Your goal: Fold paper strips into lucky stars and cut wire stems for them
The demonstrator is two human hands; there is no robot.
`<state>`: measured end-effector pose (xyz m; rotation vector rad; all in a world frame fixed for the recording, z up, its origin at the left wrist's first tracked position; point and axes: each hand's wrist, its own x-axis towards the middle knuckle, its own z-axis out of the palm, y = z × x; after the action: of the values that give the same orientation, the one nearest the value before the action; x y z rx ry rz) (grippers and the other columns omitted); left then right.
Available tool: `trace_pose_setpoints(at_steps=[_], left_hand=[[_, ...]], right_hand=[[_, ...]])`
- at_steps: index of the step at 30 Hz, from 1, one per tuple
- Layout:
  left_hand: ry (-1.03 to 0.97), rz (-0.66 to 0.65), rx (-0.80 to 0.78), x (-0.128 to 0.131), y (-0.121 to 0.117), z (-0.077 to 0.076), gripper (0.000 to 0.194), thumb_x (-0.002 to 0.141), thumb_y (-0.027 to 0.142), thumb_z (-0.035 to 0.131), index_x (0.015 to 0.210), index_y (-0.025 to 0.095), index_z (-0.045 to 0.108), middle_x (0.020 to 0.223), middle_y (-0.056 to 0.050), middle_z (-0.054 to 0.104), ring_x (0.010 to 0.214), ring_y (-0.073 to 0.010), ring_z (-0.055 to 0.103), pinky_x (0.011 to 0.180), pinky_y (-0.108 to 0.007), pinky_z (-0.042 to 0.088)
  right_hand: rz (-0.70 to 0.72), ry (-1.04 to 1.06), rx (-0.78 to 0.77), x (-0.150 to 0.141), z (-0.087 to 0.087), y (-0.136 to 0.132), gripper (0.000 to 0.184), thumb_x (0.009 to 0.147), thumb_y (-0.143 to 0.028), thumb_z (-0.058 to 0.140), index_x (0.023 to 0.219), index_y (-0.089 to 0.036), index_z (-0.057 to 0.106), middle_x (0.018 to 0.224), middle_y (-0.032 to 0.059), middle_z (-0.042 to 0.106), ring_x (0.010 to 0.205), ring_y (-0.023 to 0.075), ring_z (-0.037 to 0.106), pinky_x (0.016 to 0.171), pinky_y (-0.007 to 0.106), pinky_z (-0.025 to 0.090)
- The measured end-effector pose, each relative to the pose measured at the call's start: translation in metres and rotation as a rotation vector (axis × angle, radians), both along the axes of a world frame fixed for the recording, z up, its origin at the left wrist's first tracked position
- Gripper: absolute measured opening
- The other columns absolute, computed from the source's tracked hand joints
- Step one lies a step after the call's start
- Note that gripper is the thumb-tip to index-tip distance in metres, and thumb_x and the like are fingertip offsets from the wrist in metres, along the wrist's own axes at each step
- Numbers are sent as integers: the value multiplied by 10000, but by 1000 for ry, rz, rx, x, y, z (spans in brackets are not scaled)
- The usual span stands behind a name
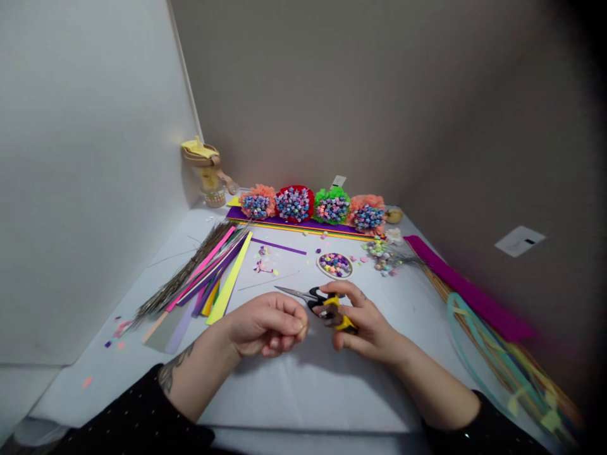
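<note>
My left hand (270,323) is closed in a pinch, thumb against the curled fingers; whatever may be between the fingertips is too small to make out. Just to its right, my right hand (367,325) grips small yellow-handled pliers (344,322), their dark jaws pointing toward the left hand. Black-handled scissors (296,293) show right behind the hands, blades pointing left, handles partly covered by the right fingers. Beyond them, an oval dish (335,265) holds several small folded paper stars. A thin straight wire (268,282) lies on the table behind the left hand.
Left, a bundle of thin wires (183,272) lies beside coloured paper strips (232,278). Four-coloured bouquets, such as a red one (294,203), line the back. A star cluster on wires (380,251) lies right, near a magenta sheet (469,287). A jar (212,189) stands back left.
</note>
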<state>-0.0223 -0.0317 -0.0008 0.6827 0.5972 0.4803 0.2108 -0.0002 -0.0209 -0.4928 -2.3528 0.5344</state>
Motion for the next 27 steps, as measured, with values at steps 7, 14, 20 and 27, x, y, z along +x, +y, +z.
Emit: trace_pose_setpoints(at_steps=[7,14,20,27], left_hand=[[61,108,65,-2,3,-1,194,626,272,701,652,108,600,435,33,491,324,-19,321,278,-116,228],[265,380,260,-3,8,1,259,685,358,692,766,134,590,546,45,505,399,-24,375,353,-127,293],[723,387,673,10,8,-9,130,740,271,563,700,148,576,582,27,531,475,-83,475,426,-188,386],[856,546,1304,16,-10,-3,138,802,158,504,704,173,600,664,11,622,612,-100,550,613,-210,435]], right_hand=[[-350,96,4,10,2,11,323,857,-468,501,832,-188,661,995,109,561,950,223,570,816,338,484],[-768,-337,-67,67,-5,1,281,792,-428,567,740,-174,675,953,106,628,842,230,613,749,325,480],[-983,-509,-125,109,-37,-35,303,774,-437,561,767,-157,676,923,131,627,815,249,609,759,356,475],[-900,-60,-281,44,-15,-84,241,812,-399,518,790,-195,645,994,108,614,942,237,605,796,335,489]])
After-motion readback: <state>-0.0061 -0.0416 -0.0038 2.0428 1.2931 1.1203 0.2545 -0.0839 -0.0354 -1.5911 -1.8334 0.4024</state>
